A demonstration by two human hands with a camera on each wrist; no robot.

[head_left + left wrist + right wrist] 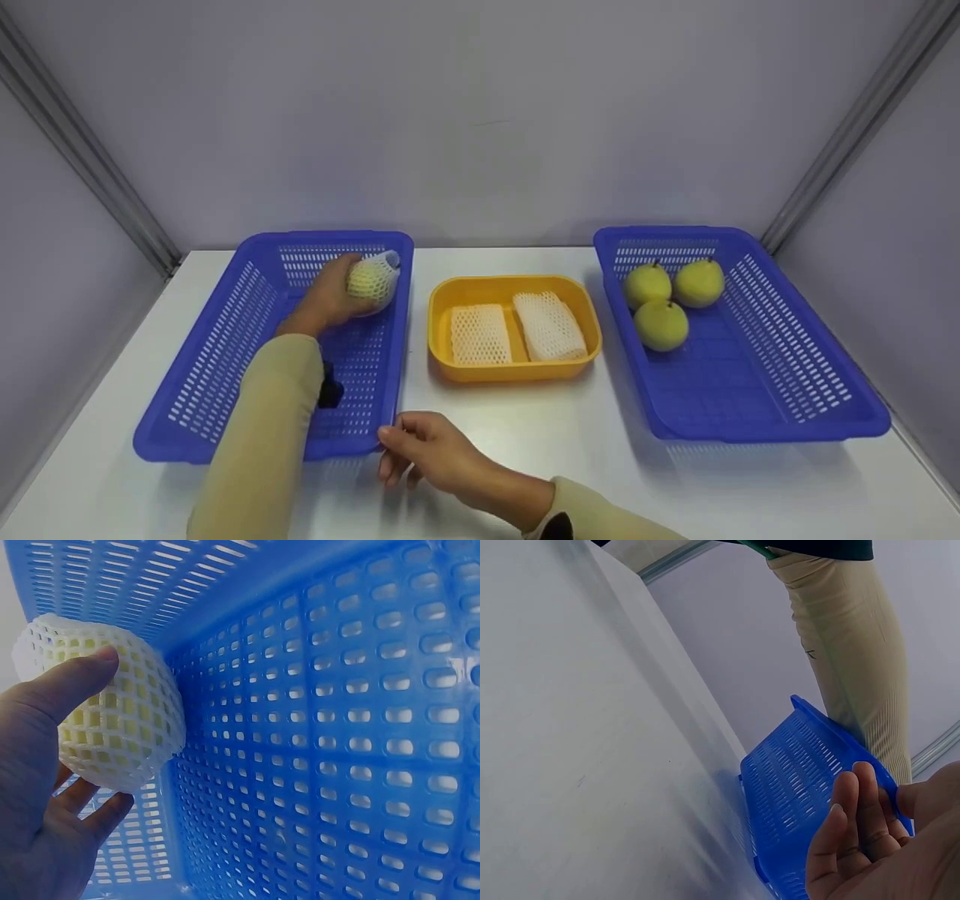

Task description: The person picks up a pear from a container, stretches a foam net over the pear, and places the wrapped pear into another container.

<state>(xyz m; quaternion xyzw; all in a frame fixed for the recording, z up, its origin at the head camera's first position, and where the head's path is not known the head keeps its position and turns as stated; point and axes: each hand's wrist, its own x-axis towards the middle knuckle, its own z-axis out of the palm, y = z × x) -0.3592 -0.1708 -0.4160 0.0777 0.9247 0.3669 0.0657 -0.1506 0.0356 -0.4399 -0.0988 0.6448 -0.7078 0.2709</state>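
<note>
In the left blue basket (pixel 202 360), my left hand (pixel 330 296) holds a pear (pixel 367 283) wrapped in a white foam net (pixel 388 262). The left wrist view has the thumb lying across the net (pixel 112 712) and the other fingers under the pear, close to the basket's perforated wall (pixel 337 712). My right hand (pixel 442 457) is at this basket's near right corner, pinching the rim between thumb and fingers. From the right wrist, the basket's rim (pixel 840 736) passes between the thumb and fingers (pixel 866 802).
An orange tray (pixel 517 371) stands between the baskets, with two flat white foam nets (pixel 480 335) lying in it. The right blue basket (pixel 750 427) holds three bare pears (pixel 661 325) on its left side. Grey walls enclose the white table (pixel 525 420).
</note>
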